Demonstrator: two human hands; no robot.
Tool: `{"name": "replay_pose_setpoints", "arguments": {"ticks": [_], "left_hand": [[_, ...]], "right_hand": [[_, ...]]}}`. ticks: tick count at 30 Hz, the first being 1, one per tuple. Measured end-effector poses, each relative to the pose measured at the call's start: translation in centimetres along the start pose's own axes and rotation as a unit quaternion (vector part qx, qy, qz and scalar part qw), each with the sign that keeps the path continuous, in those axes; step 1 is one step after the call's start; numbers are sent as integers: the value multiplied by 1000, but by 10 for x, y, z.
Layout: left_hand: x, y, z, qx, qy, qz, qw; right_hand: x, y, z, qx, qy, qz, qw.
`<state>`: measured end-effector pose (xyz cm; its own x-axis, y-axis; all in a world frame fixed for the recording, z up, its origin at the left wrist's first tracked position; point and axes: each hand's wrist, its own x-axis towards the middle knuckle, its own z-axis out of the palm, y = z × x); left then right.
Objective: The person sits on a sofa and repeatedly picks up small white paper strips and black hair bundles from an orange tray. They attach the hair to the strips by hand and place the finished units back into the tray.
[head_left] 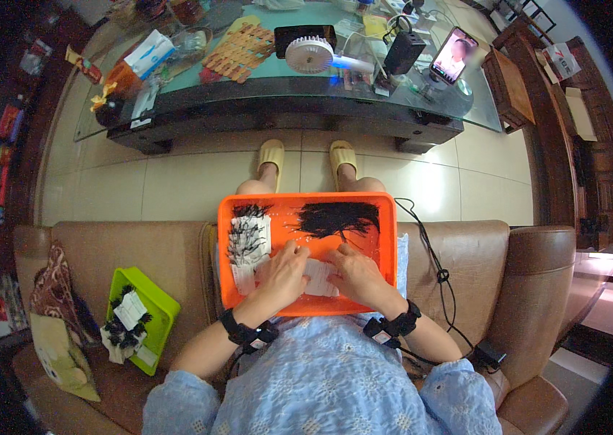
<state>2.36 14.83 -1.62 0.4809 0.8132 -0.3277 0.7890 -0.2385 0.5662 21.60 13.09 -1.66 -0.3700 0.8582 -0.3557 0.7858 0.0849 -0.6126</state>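
On my lap rests an orange tray (306,197). A loose pile of thin black strands (343,217) lies at its far right. Along its left side are several white cards (248,243) with black strands across them. A white card (319,281) is between my hands at the tray's near side. My left hand (285,274) has curled fingers, its thumb against the card's left part. My right hand (361,275) bends its fingers over the card's right end, with the fingertips close together. Any strand between the fingers is too small to make out.
A green tray (165,308) with more white cards and black strands sits on the brown sofa (459,268) to my left. A black cable (441,275) runs along the right. Ahead, a glass table (212,90) carries a small fan (310,56) and a phone (454,56).
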Motion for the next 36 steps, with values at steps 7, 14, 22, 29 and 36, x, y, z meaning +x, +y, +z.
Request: {"name": "replay_pose_setpoints", "arguments": {"ticks": [7, 14, 22, 29, 36], "left_hand": [[-2, -11, 1, -53, 57, -14, 997], [-2, -10, -13, -255, -2, -71, 964], [-9, -20, -15, -381, 33, -69, 921], [-5, -16, -20, -395, 49, -35, 917], [-5, -9, -27, -390, 87, -36, 916]], "right_hand": [[6, 10, -8, -40, 12, 36, 998], [39, 2, -24, -4, 123, -19, 992], [76, 3, -3, -175, 95, -24, 980], [73, 12, -2, -84, 129, -29, 988], [62, 6, -15, 39, 176, -2, 984]]}}
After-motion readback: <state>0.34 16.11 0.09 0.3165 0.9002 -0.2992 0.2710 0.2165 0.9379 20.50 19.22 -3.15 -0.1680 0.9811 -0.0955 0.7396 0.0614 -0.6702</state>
